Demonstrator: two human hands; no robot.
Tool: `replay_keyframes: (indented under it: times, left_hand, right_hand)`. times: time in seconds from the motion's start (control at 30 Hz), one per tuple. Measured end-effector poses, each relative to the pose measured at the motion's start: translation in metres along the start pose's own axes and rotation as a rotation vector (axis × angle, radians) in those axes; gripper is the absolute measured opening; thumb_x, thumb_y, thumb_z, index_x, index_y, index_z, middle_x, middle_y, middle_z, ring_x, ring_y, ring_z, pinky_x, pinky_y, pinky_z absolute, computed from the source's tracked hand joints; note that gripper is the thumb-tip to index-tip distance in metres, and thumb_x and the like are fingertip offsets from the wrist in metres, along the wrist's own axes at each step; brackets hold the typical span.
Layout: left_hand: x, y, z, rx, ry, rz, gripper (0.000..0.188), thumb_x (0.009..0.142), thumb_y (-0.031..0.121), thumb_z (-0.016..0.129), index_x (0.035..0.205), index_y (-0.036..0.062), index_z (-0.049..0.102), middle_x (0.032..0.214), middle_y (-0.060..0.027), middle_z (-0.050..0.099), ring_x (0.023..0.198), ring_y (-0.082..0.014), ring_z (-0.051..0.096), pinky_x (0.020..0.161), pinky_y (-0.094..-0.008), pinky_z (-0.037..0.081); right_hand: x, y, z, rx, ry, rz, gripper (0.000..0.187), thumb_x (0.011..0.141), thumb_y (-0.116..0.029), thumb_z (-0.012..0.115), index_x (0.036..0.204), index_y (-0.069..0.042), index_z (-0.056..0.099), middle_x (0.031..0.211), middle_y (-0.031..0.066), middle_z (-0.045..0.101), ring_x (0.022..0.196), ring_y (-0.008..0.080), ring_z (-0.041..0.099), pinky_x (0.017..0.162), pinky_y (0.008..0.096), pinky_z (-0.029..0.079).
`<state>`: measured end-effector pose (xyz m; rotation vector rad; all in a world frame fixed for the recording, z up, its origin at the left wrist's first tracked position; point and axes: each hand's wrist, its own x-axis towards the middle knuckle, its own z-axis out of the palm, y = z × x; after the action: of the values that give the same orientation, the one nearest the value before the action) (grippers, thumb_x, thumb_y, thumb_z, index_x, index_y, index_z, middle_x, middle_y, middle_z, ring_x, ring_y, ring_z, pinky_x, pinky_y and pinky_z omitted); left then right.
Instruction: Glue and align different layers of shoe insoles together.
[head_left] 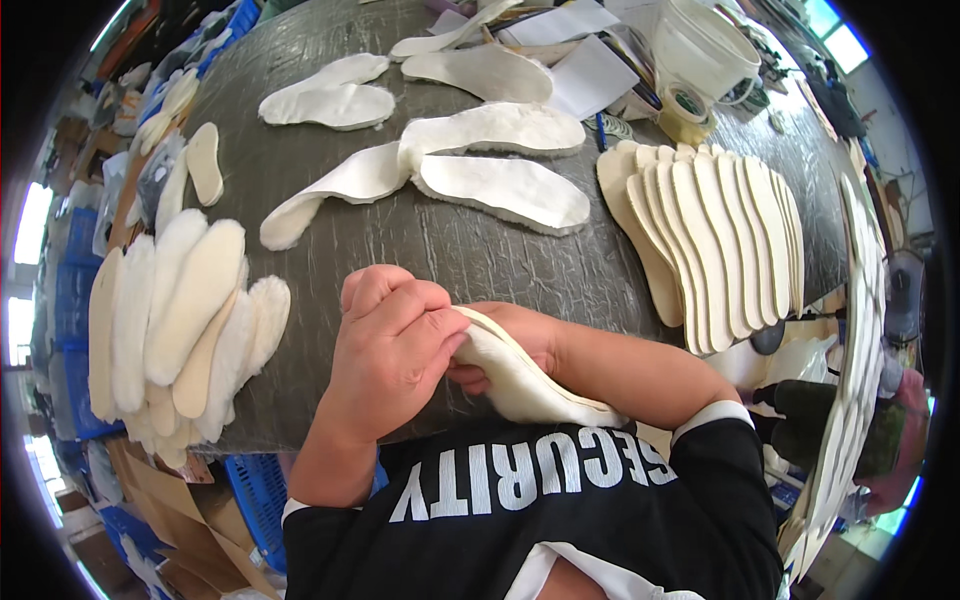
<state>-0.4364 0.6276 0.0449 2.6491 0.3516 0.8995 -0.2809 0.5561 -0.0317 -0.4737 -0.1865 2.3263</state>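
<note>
Close to my body, both hands hold one cream insole with white fleece [530, 385] on its underside. My left hand [385, 345] pinches the insole's far tip, its fingers curled in. Wrapped around the same end from the right is my right hand [515, 335], partly hidden behind the insole. The sole is tilted, and its other end reaches toward my chest. Beyond my hands lie loose fleece insole pieces [500, 190], white face up with fluffy rims. What exactly the fingertips press on is hidden.
A fanned row of cream insoles [715, 240] lies at the right. Fluffy insoles are heaped [195, 300] at the table's left edge. A white bucket [700, 50], a tape roll [687, 110] and papers [592, 80] stand at the back right of the dark table [330, 250].
</note>
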Motion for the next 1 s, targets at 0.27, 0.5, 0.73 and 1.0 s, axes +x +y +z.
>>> replay_keyframes:
  times: [0.27,0.5,0.73,1.0]
  left_hand:
    - [-0.009,-0.005,0.008,0.033,-0.027,0.037,0.023,0.061,0.007,0.075,0.082,0.0095,0.067,0.084,0.0010,0.062,0.080,-0.0215,0.054,0.078,-0.0371,0.038]
    - [-0.018,-0.010,0.012,0.115,-0.032,0.042,0.024,0.059,0.006,0.074,0.082,0.0108,0.068,0.081,0.0019,0.059,0.079,-0.0202,0.053,0.076,-0.0376,0.037]
    - [-0.030,-0.009,0.016,0.157,-0.004,0.108,0.022,0.060,0.006,0.071,0.082,0.0095,0.069,0.087,0.0014,0.063,0.084,-0.0192,0.057,0.077,-0.0373,0.040]
    - [-0.051,-0.016,0.015,0.101,-0.055,0.153,0.024,0.058,0.001,0.069,0.082,0.0049,0.066,0.091,-0.0040,0.066,0.081,-0.0220,0.060,0.073,-0.0396,0.040]
  right_hand:
    - [0.003,-0.002,-0.014,-0.152,0.121,-0.023,0.016,0.096,-0.023,0.057,0.105,-0.010,0.054,0.083,0.0050,0.057,0.063,0.0137,0.056,0.052,0.0277,0.048]
    - [-0.010,-0.014,-0.021,-0.177,-0.112,-0.319,0.033,0.099,-0.031,0.056,0.115,-0.003,0.053,0.102,0.0077,0.062,0.092,0.0152,0.062,0.078,0.0299,0.052]
    - [-0.012,-0.013,-0.026,-0.362,-0.028,-0.246,0.026,0.100,-0.022,0.053,0.119,-0.004,0.052,0.105,0.0042,0.060,0.094,0.0111,0.059,0.080,0.0261,0.050]
    - [-0.007,-0.002,-0.019,-0.464,0.113,-0.203,0.021,0.102,-0.027,0.046,0.114,-0.010,0.052,0.100,0.0026,0.058,0.088,0.0087,0.057,0.071,0.0247,0.050]
